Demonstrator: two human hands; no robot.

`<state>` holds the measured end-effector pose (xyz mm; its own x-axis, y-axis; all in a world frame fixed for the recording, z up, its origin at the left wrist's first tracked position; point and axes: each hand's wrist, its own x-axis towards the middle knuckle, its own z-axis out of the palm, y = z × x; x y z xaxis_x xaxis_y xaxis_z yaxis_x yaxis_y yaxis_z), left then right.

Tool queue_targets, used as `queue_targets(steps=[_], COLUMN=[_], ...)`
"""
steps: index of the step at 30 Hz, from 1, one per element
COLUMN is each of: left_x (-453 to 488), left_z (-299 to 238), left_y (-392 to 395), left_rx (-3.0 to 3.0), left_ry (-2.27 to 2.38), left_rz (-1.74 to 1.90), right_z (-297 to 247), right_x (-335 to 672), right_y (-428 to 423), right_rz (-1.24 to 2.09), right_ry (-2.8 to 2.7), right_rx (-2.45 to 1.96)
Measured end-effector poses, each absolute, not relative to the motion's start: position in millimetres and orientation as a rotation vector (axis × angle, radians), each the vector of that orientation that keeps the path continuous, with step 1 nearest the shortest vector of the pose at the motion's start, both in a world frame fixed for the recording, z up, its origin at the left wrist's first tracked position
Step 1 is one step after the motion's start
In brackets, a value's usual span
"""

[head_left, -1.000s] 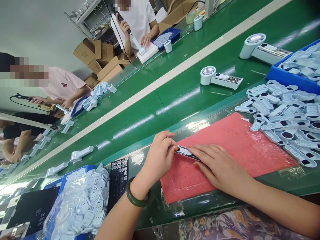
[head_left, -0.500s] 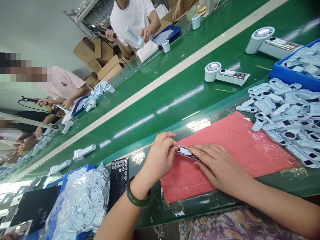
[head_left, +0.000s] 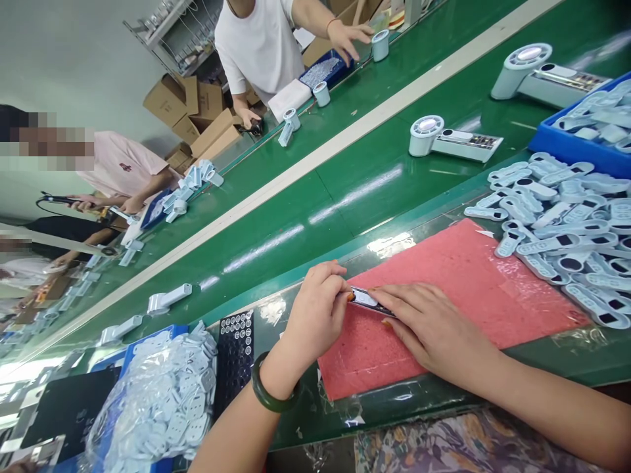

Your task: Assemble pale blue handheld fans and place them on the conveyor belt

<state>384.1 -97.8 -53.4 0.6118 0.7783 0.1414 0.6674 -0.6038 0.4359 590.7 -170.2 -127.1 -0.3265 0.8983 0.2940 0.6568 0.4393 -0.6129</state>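
Fingertips of your left hand (head_left: 318, 312) pinched one end of the slim, pale-and-dark casing (head_left: 363, 298) over the flat red sheet (head_left: 458, 295), while your right hand (head_left: 434, 328) clasped its other end (mostly hidden beneath that hand). At right, a blue plastic bin (head_left: 557, 146) held smooth, rounded covers (head_left: 599, 113); at left, a clear, crinkled bag (head_left: 106, 424) bulged with small pale-blue plates (head_left: 180, 387).

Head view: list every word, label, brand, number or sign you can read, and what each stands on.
None can be read.
Black panel, lower left: pale marks, too blurred.
Cardboard box: faint print, too blurred.
Pink shirt: reddish emblem, no legible letters.
Sheet of white rings: marks too small.
Held part: no readable text.
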Motion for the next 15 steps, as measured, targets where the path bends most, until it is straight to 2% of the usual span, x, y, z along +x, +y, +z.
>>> queue_targets(steps=[15], left_x=[384.8], left_z=[-52.3], left_y=[-94.7], left_rx=[2.386], left_ry=[1.219], left_rz=[0.445], right_z=[-126.8], right_x=[590.4], right_y=[-169.5], right_rz=[0.507], right_ry=[-2.096], right_rx=[-1.3])
